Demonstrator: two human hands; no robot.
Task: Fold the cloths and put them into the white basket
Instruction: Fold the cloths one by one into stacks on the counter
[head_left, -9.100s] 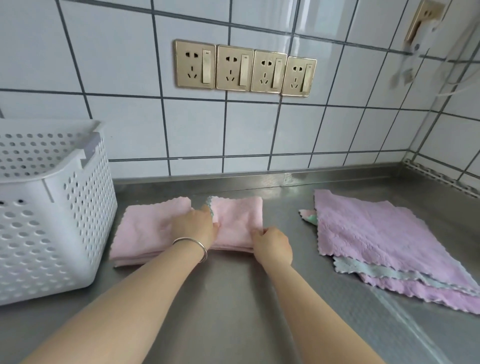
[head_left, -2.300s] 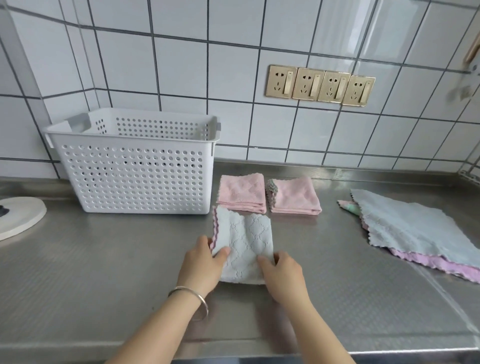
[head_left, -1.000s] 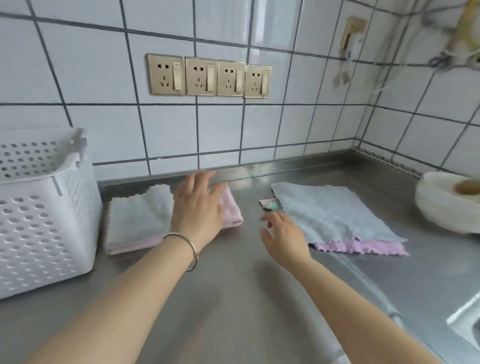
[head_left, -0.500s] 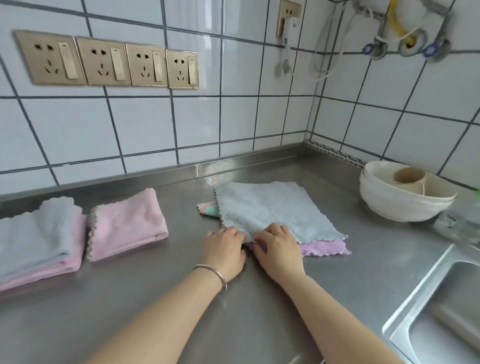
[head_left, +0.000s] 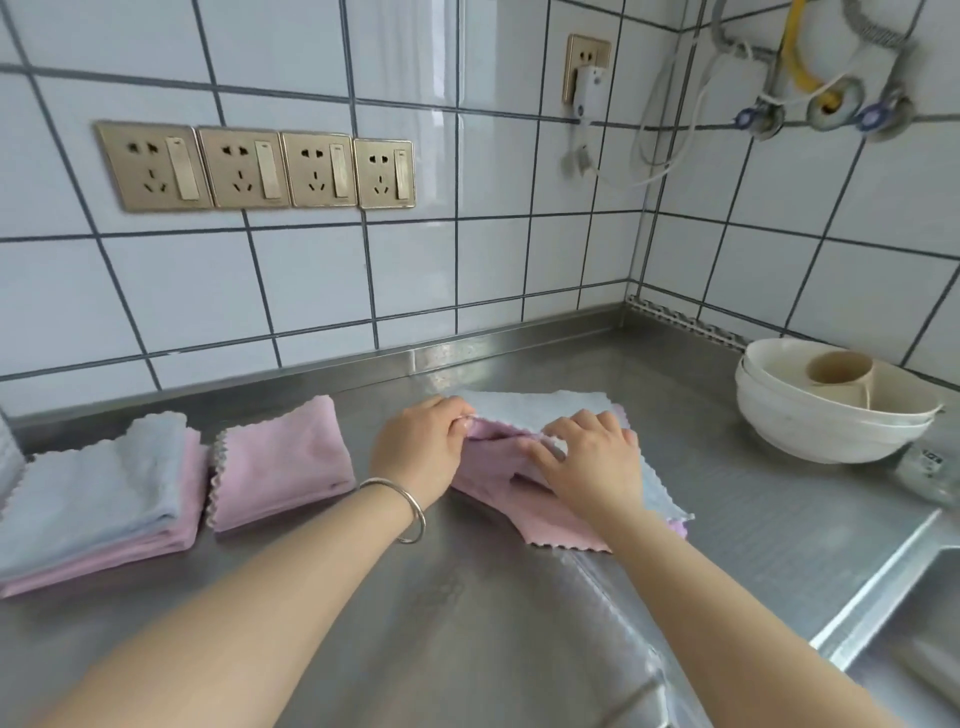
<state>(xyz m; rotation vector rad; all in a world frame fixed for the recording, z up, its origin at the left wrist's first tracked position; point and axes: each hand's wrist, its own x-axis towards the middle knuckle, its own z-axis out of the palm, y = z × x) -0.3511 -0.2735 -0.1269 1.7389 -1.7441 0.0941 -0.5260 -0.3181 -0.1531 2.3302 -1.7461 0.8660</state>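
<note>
Both my hands work on a cloth at the middle of the steel counter. My left hand (head_left: 418, 449) pinches its far left corner. My right hand (head_left: 587, 460) presses and grips its upper edge. This cloth (head_left: 530, 509) is blue-grey on one side and pink on the other, and its pink underside is turned up toward me. A lilac cloth edge (head_left: 678, 527) peeks from beneath it. To the left lie a folded pink cloth (head_left: 283, 465) and a folded blue-grey cloth (head_left: 93, 499) stacked on another folded pink one (head_left: 104, 566). The white basket shows only as a sliver at the left edge.
Stacked white bowls (head_left: 826, 415) holding a beige cup stand at the right, near the corner. A sink edge (head_left: 883, 587) runs along the lower right. Gold wall sockets (head_left: 254, 169) sit on the tiled wall, and hoses hang at the upper right.
My hands moved from the cloth's near edge to its far edge and turned the cloth over, showing its pink underside. The view shifted slightly left.
</note>
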